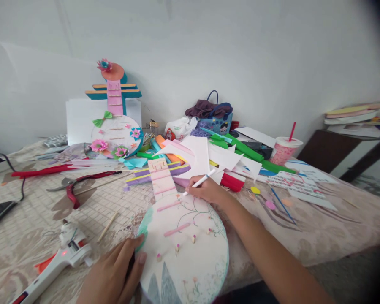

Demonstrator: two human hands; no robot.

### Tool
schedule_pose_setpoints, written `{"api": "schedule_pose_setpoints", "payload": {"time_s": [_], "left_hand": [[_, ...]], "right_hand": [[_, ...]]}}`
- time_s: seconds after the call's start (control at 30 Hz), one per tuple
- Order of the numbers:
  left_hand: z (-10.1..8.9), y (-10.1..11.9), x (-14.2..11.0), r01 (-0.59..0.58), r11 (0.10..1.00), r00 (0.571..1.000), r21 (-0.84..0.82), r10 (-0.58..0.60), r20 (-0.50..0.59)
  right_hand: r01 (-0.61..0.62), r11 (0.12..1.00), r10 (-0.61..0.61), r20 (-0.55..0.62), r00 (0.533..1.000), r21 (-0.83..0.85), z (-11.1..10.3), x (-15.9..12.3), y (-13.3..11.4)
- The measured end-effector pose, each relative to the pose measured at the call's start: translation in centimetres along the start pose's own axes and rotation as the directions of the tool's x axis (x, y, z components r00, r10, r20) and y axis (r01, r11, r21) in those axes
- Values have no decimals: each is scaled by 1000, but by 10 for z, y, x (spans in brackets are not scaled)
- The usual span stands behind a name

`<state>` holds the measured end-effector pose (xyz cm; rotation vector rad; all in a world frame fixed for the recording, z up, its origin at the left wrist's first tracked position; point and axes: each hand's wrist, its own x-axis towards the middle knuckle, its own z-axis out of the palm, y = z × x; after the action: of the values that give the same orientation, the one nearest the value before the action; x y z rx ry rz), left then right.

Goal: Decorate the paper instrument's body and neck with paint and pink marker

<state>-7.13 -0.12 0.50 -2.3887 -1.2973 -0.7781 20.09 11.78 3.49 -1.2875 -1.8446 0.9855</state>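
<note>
A handmade lute-shaped model lies in front of me, with a round white body and a pale pink neck. Green vines, small flowers and grey peaks are drawn on its face, where pink strips and several small pegs are fixed. My left hand grips the body's left edge, thumb on top. Between the fingers of my right hand is a white pen, its tip at the upper part of the body near the neck.
Left are a hot glue gun with its light on, red-handled pliers and a phone. A second, decorated lute model stands behind. Paper scraps pile up centrally; a pink drink cup stands right.
</note>
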Motion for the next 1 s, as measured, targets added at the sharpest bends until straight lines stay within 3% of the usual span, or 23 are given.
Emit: {"api": "schedule_pose_setpoints", "payload": {"time_s": [0.17, 0.57, 0.77, 0.87, 1.0], "left_hand": [[1, -2, -3, 0, 1000, 1000, -13, 0, 12], [1, -3, -3, 0, 1000, 1000, -19, 0, 14], [1, -1, -3, 19, 999, 1000, -43, -18, 20], [0, 0, -2, 19, 998, 1000, -59, -19, 9], [-1, 0, 0, 20, 999, 1000, -47, -19, 22]], "right_hand": [[-27, 999, 24, 71, 997, 33, -3, 0, -3], [45, 993, -56, -98, 994, -107, -5, 6, 9], [130, 972, -127, -29, 991, 198, -6, 1, 1], [83, 976, -91, 30, 995, 203, -3, 1, 0], [30, 981, -31, -1, 1000, 191, 2, 3, 2]]}}
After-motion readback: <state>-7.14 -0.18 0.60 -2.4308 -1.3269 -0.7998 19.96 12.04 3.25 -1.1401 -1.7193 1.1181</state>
